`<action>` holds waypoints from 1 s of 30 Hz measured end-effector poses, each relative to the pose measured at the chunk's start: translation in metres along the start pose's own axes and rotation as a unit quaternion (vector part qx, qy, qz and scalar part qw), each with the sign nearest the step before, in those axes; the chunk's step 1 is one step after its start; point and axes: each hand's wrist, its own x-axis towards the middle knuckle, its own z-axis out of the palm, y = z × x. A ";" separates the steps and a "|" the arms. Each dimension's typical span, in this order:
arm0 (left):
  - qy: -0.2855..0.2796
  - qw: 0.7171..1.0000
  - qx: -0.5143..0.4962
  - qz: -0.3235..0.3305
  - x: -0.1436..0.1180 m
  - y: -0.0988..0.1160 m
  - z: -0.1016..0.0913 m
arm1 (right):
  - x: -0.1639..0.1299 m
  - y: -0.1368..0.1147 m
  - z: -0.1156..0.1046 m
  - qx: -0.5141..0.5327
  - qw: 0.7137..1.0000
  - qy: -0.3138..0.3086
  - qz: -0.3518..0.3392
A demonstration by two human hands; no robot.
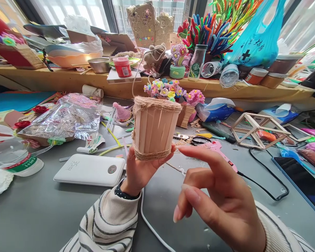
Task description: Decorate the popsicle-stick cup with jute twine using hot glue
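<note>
The slatted pot (pixel 155 129) is up off the counter (pixel 47 213), in the middle of the worktop, and it stands close to upright: wide twine-wrapped rim on top, narrower twine-bound base below, the pale strips running up and down along its axis, with the top leaning a touch to the right. From here it blocks part of the crocheted flowers (pixel 170 89) behind it, and a wooden block (pixel 185 115) peeks out past its right side. There's quite a clutter all round: a white power bank (pixel 89 169) just beside the left wrist, a white cable (pixel 157 227) trailing between the forearms, a pink glue gun (pixel 222 154) beyond the right hand (pixel 212 196), then an open wooden frame (pixel 259 131) and a dark phone (pixel 301 182) farther right. The left hand (pixel 139 175) reaches up from a striped sleeve (pixel 110 217) and grips the pot low down, thumb on the left of the base, fingers passing underneath to the right. The right hand comes in with thumb and index spread apart and the index stretched towards the base's right edge; whether its tip touches, I can't tell.
</note>
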 end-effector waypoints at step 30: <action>0.047 0.998 0.022 -0.021 0.002 -0.001 -0.005 | 0.019 0.010 -0.003 0.259 0.938 0.000 0.229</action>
